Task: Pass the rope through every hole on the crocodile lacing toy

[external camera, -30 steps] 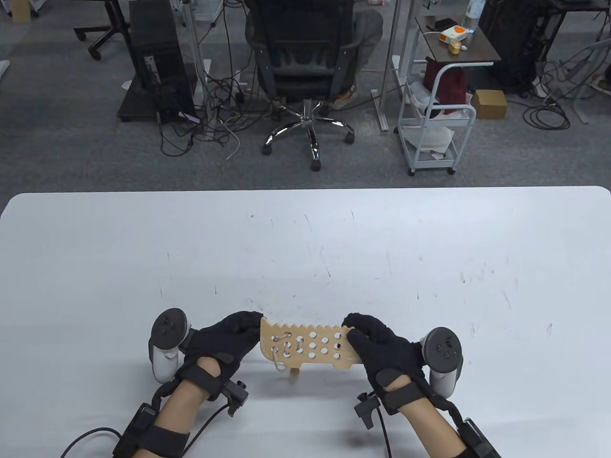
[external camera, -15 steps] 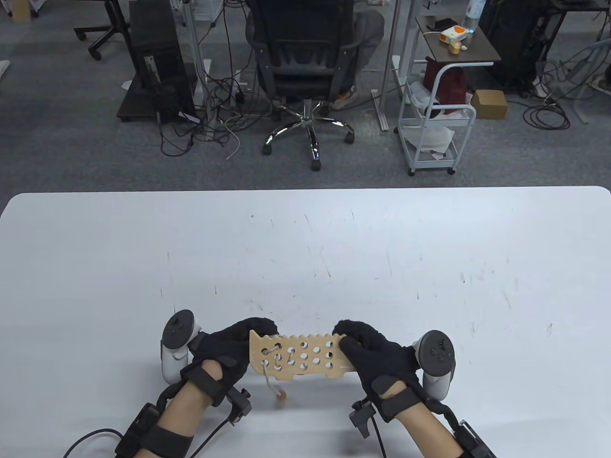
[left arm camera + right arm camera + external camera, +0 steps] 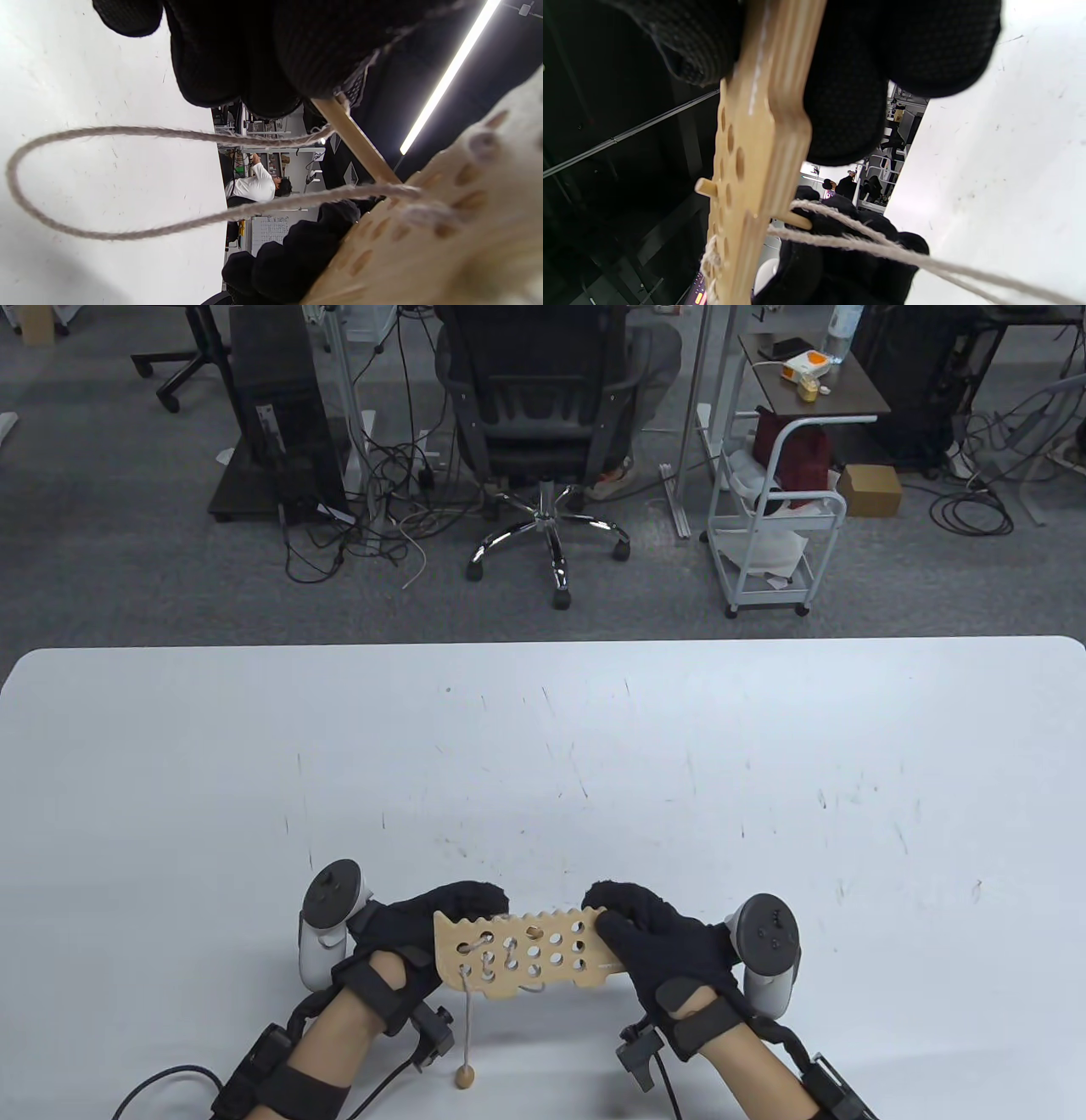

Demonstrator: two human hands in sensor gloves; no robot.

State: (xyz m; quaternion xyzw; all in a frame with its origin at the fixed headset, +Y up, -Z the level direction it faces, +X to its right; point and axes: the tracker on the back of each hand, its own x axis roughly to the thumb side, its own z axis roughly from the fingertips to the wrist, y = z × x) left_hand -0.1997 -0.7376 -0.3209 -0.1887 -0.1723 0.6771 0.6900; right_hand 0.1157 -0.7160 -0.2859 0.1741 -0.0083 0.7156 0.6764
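Holding one crocodile lacing toy [image 3: 522, 954] above the table [image 3: 543, 763] with both hands, near the table's front edge. Your left hand [image 3: 424, 929] grips the left end; your right hand [image 3: 662, 942] grips the right end, thumb on the upper face, fingers [image 3: 848, 106] underneath. Both grips are closed on the board.

Counts from the table view:
- 1 board, long axis left-right, toothed edge away from you.
- Holes sit in a grid of three rows; exact total can't be read, since your hands cover both ends.
- The leftmost few holes carry rope [image 3: 485, 954]; the holes toward the right look bare.
- 1 wooden needle [image 3: 706, 188] pokes through a top-row hole near mid-board, tip showing on the upper face; in the right wrist view the peg sticks out on both sides of the board.
- 1 wooden bead [image 3: 464, 1077] hangs on the rope below the board's left end, close to your left forearm.
- 1 slack loop of rope [image 3: 85, 182] hangs under the board, over the table.

Two trackers, one on the back of each hand.
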